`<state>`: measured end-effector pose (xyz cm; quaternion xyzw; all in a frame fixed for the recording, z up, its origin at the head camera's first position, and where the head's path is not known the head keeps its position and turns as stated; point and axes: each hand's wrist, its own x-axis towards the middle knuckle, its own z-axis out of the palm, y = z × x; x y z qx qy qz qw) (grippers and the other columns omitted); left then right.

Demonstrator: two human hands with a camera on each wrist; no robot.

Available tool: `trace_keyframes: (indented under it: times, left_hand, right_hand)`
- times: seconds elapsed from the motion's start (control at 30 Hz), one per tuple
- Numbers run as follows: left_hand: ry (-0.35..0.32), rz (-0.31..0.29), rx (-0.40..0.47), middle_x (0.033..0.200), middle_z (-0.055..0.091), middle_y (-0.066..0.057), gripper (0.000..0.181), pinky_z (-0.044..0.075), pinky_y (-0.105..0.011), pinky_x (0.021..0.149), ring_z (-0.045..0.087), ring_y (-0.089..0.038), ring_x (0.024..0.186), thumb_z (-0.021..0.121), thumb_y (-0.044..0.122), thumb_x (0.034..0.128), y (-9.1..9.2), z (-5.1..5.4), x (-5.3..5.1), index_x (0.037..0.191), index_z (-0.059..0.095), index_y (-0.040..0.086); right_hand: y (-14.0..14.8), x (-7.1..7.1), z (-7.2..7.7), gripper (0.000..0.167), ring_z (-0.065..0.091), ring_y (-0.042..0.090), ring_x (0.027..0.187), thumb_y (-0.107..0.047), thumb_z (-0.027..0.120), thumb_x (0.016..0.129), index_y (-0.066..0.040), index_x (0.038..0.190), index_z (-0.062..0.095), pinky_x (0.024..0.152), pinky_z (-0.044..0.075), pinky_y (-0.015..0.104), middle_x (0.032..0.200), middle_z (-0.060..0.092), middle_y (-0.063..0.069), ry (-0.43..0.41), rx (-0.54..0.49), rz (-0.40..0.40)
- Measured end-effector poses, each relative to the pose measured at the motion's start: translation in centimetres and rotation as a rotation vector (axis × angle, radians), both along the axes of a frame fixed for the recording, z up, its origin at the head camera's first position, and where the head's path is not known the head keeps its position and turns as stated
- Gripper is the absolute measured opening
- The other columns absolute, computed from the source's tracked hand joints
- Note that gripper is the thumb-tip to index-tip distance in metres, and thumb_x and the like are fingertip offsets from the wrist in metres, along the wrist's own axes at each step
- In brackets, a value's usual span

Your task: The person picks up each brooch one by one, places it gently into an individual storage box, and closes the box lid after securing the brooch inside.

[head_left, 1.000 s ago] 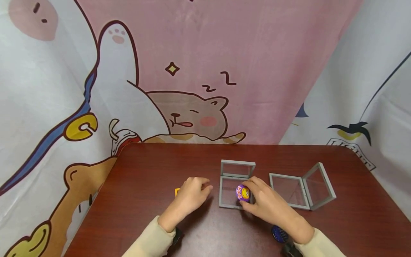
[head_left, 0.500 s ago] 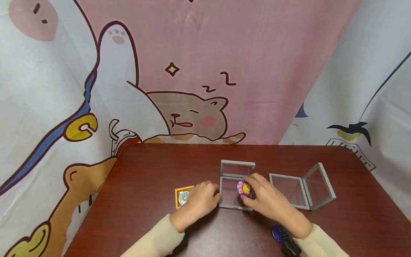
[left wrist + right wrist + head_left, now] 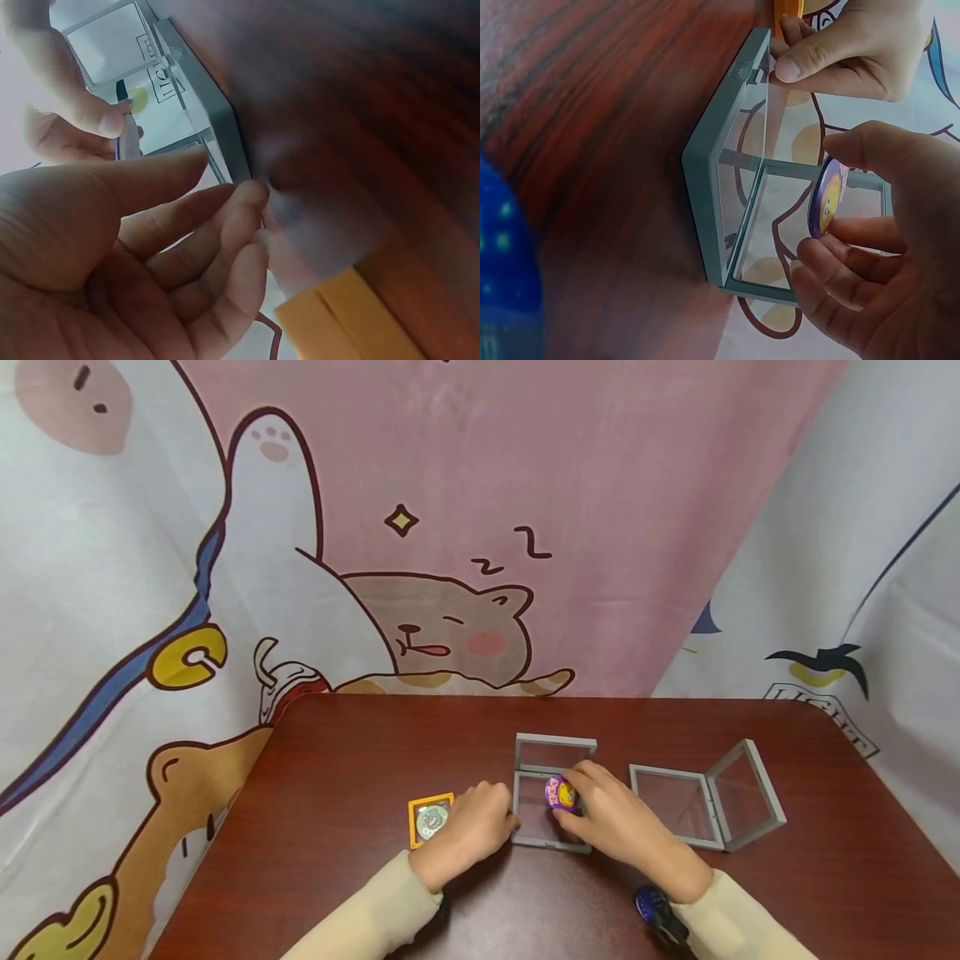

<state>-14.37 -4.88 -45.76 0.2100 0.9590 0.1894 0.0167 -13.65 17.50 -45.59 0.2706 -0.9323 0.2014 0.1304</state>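
Observation:
My right hand [image 3: 618,822] pinches a round badge [image 3: 556,793], purple-edged with a yellow cartoon figure, between thumb and fingers. In the right wrist view the badge [image 3: 827,199] is tilted nearly on edge above an open grey display frame [image 3: 707,202] with clear panels. That frame [image 3: 555,737] lies flat in the head view, its lid raised at the back. At its left edge my left hand [image 3: 474,822] holds the rim with thumb and curled fingers; the left wrist view shows the fingertips [image 3: 251,195] against the grey side. The fingers partly hide this contact.
A second grey display frame [image 3: 765,781] stands open at the right, lid upright. Left of my left hand lies a small yellow frame [image 3: 412,827] with a round picture inside. A blue badge [image 3: 645,900] sits beside my right wrist. Behind the table [image 3: 360,743] hangs a cartoon-printed cloth.
My left hand has moved right, to the grey frame's left edge, uncovering the yellow frame. The right hand has shifted slightly up and left with the badge over the frame.

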Motion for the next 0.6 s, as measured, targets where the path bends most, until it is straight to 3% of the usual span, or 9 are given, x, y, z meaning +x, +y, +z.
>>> trace_keyframes:
  times: [0.6]
  left_hand:
    - [-0.008,0.013,-0.021,0.063,0.063,-0.007,0.035,0.045,-0.039,0.047,0.063,-0.024,0.055,0.081,0.011,0.0826,0.5,-0.13,0.17,0.057,0.057,0.013]
  right_hand:
    - [-0.98,-0.82,-0.35,0.047,0.054,0.01,0.081,-0.02,0.088,0.081,0.008,0.114,0.07,0.067,0.051,0.024,0.101,0.062,0.006,-0.139,0.028,-0.007]
